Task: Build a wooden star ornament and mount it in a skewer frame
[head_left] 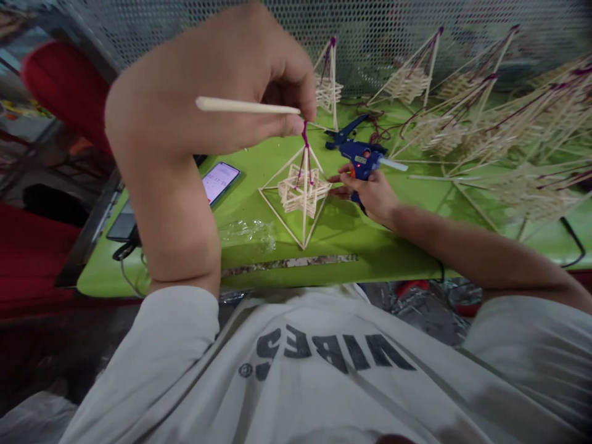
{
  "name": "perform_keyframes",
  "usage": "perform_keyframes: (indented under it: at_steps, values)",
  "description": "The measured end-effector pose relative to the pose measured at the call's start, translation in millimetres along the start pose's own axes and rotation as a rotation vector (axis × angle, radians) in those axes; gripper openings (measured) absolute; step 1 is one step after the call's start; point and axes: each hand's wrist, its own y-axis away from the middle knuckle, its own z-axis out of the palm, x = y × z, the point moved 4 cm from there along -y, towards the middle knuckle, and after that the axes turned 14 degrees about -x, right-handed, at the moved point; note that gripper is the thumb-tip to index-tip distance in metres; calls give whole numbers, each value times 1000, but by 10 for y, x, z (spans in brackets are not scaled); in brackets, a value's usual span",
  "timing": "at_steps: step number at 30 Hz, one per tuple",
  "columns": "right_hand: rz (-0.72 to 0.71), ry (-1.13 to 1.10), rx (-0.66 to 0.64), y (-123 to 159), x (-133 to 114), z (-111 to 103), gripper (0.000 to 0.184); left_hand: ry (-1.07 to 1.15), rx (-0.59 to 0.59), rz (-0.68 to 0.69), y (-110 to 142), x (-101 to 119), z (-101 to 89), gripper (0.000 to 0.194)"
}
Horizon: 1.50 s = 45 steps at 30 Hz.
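Observation:
My left hand [263,80] is raised over the table, its fingers pinched on a pale wooden stick [245,105] at the top of a purple string [305,132]. Below it stands a stick pyramid [304,225], with the string running down from its peak. Inside the pyramid hangs a star-shaped lattice [300,191] of small sticks. To the right, my right hand [377,196] is closed around the handle of a blue glue gun [363,154]. A white glue stick [393,164] pokes out of the gun's back. My right fingertips reach close to the pyramid's right corner; contact is unclear.
More stick pyramids with purple string [444,132] crowd the right side of the green table [250,166]. A phone [221,182] lies on the left, near crumpled clear plastic [250,234]. A perforated metal panel [185,18] stands behind. A red chair [65,92] is at left.

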Motion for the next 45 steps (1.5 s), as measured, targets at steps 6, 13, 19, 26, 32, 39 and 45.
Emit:
perform_keyframes:
  at_steps: [6, 13, 19, 26, 32, 39, 45]
  values:
    - [-51, -76, 22, -236, 14, 106, 62, 11, 12, 11, -10, -28, 10, 45]
    - [-65, -64, 7, -719, 6, 61, 56, 19, -16, 15, -42, -49, 24, 56]
    - [-39, -9, -58, -958, -52, 98, 54, 11, -21, -1, -47, -50, 20, 57]
    - [-88, 51, 45, -863, -122, 285, 60, -2, -31, -2, -44, -85, 31, 56]
    - [-104, 167, 149, 76, -194, 382, 64, -1, -40, 22, -52, -138, 43, 48]
    - [-53, 247, 70, 606, -48, 659, 74, 11, -17, -5, -68, -177, 40, 42]
    - [-79, 268, 59, 521, 108, 623, 63, -14, -24, -36, -54, -138, 33, 41]
